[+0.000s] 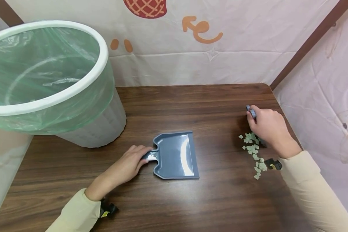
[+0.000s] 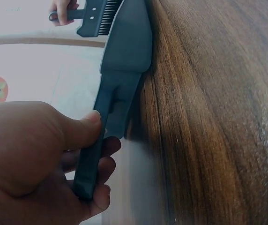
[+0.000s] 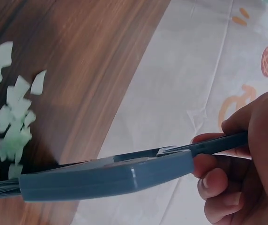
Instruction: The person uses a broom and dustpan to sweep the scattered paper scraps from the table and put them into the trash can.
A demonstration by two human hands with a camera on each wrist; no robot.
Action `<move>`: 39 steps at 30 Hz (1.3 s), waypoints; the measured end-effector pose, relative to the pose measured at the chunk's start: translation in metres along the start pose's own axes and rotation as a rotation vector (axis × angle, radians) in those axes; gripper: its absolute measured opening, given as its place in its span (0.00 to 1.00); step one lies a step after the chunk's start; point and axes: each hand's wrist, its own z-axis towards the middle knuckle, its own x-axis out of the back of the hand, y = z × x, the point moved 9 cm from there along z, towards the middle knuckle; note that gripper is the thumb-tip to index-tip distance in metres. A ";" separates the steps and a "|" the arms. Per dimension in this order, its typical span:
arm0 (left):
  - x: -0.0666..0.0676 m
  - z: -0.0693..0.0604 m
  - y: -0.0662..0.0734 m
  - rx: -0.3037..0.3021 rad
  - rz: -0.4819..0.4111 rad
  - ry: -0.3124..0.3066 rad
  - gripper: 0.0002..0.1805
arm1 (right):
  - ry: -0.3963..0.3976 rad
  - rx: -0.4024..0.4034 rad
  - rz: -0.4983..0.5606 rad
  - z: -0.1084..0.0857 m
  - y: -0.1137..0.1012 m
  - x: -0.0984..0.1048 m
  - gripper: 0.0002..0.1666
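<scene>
- Left hand (image 1: 129,163) grips the handle of a flat blue-grey plastic dustpan (image 1: 174,156).
- Right hand (image 1: 269,125) grips a blue-grey tool (image 1: 253,113), mostly hidden, beside small pale-green scraps (image 1: 251,149) on the dark brown wood-grain table (image 1: 220,196).
- A round white bin (image 1: 103,58) with a translucent green plastic liner (image 1: 84,111) stands at left.

Bin (image 1: 104,124) on table (image 1: 220,196) back left, dustpan (image 1: 174,156) mid-table, scraps (image 1: 251,149) right, brush (image 3: 106,182) beside them

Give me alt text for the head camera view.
At a wood-grain table, a person's left hand holds a blue-gray dustpan by its handle; the right hand grips a brush beside pale green scraps. A green-lined bin stands at left.
</scene>
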 end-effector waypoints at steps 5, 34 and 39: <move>0.001 0.000 0.001 -0.008 -0.006 -0.003 0.22 | 0.024 0.032 0.029 0.004 -0.015 -0.002 0.16; 0.000 0.000 -0.001 0.005 -0.021 -0.008 0.21 | 0.009 0.114 0.265 0.013 -0.062 0.028 0.06; 0.000 0.000 -0.002 0.011 -0.013 -0.009 0.21 | -0.063 0.220 0.230 0.021 -0.061 0.037 0.07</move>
